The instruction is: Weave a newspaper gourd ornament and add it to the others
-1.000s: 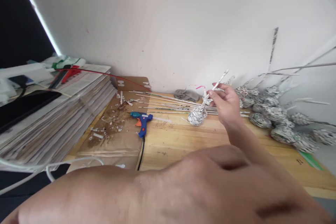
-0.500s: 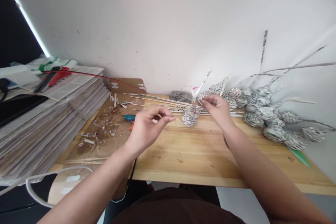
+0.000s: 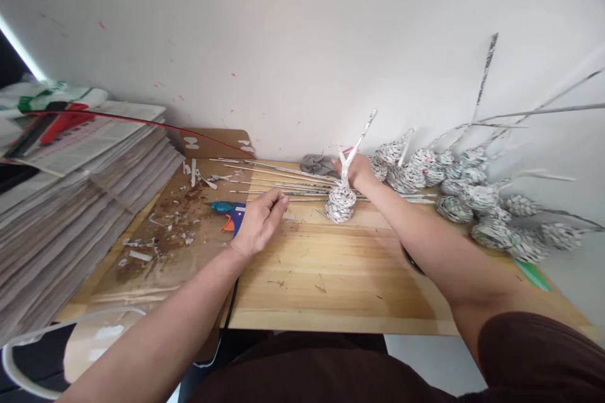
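Note:
On the wooden table (image 3: 331,271) stands a small woven newspaper ball (image 3: 339,203) with paper sticks rising from its top. My right hand (image 3: 358,170) reaches past it and its fingers close around those sticks just behind the ball. My left hand (image 3: 259,223) hovers low over the table left of the ball, fingers pinched together, right beside the blue glue gun (image 3: 228,213); whether it holds a thin stick I cannot tell. A row of rolled paper sticks (image 3: 274,177) lies behind both hands.
Several finished woven paper balls (image 3: 472,198) with long stems lie at the right against the white wall. A tall stack of newspapers (image 3: 70,195) fills the left. Brown cardboard (image 3: 161,245) with paper scraps lies under the glue gun. A white cable (image 3: 28,352) curves at bottom left.
My right hand has moved further back, behind the ball, onto its upright sticks. My left hand came into view and dropped lower toward the glue gun. The camera tilted right and down.

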A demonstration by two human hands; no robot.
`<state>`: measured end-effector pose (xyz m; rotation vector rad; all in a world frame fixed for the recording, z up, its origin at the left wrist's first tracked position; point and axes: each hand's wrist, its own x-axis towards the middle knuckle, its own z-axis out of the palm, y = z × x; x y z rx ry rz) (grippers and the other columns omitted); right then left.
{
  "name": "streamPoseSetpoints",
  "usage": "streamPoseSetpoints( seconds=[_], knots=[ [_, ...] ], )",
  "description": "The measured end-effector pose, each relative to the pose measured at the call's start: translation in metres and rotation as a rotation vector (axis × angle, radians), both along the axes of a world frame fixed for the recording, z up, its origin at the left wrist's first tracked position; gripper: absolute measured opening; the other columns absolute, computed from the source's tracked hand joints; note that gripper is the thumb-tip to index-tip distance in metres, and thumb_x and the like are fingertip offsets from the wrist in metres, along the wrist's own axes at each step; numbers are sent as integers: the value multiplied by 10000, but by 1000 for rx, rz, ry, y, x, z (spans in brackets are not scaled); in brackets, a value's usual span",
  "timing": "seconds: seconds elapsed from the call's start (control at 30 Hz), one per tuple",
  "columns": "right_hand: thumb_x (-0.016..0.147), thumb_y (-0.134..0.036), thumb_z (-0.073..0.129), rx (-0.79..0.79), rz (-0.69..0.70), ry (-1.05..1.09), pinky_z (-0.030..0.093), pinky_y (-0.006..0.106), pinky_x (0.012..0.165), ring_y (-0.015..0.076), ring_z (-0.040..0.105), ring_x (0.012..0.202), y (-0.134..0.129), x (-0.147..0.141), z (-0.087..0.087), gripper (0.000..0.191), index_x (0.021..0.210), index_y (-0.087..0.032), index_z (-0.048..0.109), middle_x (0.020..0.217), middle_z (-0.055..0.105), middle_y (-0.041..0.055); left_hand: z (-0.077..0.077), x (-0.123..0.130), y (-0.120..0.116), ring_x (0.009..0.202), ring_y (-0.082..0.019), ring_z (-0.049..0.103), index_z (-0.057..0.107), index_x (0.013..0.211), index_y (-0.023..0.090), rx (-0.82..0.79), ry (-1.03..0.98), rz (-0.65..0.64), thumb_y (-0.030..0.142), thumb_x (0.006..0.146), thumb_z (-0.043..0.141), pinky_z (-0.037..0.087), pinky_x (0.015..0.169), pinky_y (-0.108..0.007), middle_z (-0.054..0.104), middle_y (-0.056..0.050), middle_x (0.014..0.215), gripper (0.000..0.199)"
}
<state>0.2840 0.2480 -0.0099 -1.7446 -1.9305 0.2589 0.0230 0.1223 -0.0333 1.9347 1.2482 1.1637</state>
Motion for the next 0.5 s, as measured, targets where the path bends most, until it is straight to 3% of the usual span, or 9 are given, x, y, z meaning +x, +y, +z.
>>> streamPoseSetpoints(
  seconds=[0.13,0.2,0.37,0.5],
  knots=[
    [983,-384,620,-16,99,-114,563,423,896,217,675,1003,23,-6,-3,276,1120,-150,671,1137,691,80,-6,0,0,589,-128,415,428,652,207,62,39,62,361,1008,449,339,609,-264,415,41,607,389],
    [989,-364,616,-8,155,-152,563,450,928,231,658,1082,27,-6,-5,311,1232,-171,632,1260,647,94,-9,1,1,594,-126,451,480,659,199,120,57,57,348,1003,484,357,616,-259,460,37,611,375],
    [980,-362,630,-46,266,-238,566,463,932,258,654,1105,26,-6,-14,357,1273,-160,616,1287,634,92,-18,5,2,766,-145,624,659,849,192,293,9,-21,230,945,625,457,737,-250,693,-7,804,108],
    [978,-357,635,-82,198,-289,575,447,909,244,662,1076,32,-10,-22,351,1266,-156,616,1269,640,101,-19,4,0,719,-137,612,662,818,193,336,-33,-41,221,900,700,465,697,-246,676,-2,759,95]
  ],
)
